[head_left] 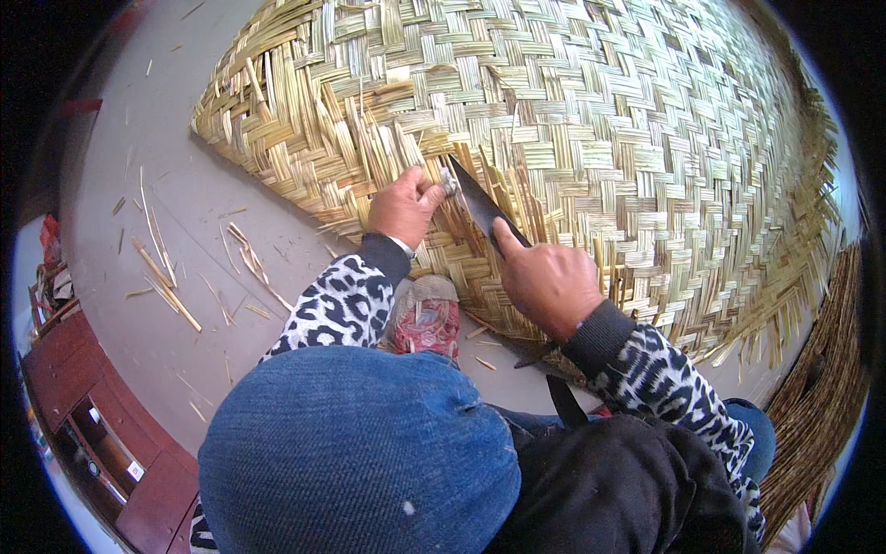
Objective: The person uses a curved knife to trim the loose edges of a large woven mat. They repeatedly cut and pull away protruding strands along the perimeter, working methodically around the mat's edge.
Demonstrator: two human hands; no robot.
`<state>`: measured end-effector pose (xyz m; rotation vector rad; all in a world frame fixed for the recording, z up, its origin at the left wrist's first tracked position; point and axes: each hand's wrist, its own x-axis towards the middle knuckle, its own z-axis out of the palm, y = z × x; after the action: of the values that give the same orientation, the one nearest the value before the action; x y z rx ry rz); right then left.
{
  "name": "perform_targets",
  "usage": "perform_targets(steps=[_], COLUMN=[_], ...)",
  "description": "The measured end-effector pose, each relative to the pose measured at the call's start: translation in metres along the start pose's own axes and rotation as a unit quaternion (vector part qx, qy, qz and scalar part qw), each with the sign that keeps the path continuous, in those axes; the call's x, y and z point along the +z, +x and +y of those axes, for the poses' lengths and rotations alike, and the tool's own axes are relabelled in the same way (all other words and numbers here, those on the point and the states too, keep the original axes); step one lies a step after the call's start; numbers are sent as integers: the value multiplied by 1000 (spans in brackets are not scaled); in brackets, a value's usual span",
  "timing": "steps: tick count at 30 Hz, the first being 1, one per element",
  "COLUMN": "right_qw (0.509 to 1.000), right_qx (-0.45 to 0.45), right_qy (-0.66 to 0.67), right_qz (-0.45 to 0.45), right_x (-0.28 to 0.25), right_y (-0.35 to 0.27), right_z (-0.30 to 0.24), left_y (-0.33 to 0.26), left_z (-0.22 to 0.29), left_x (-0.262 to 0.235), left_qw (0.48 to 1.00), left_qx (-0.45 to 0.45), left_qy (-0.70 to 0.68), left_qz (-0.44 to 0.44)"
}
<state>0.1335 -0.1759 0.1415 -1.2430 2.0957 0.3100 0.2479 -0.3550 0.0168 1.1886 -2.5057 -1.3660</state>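
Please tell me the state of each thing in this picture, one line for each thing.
Woven mat: flat on the floor, edge unfinished with loose strips sticking out.
Dark blade: tilted, lying against the mat's strips.
Left hand: closed on strips at the mat's edge.
Right hand: pressing the blade, forefinger stretched along it.
Strip scraps: scattered loose on the floor.

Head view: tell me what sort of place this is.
Probably a home or small workshop floor used for mat weaving. A large woven mat of split strips covers the grey floor, loose strips lie scattered, and the right hand presses a dark blade against the weave.
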Motion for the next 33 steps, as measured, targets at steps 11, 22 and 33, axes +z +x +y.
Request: perform_targets(steps=[11, 22, 33], right_qw=[997, 997, 998], right_qx=[-16, -2, -1], right_qy=[56, 42, 49], right_qz=[51, 63, 49], right_x=[16, 19, 18], right_y=[2, 7, 9], right_z=[13, 12, 11], left_y=[-15, -12, -31], left_z=[25, 29, 42], left_x=[2, 16, -2], left_qw=[991, 993, 838], left_qx=[9, -65, -261], left_qy=[135, -98, -455], left_qz=[-23, -19, -148])
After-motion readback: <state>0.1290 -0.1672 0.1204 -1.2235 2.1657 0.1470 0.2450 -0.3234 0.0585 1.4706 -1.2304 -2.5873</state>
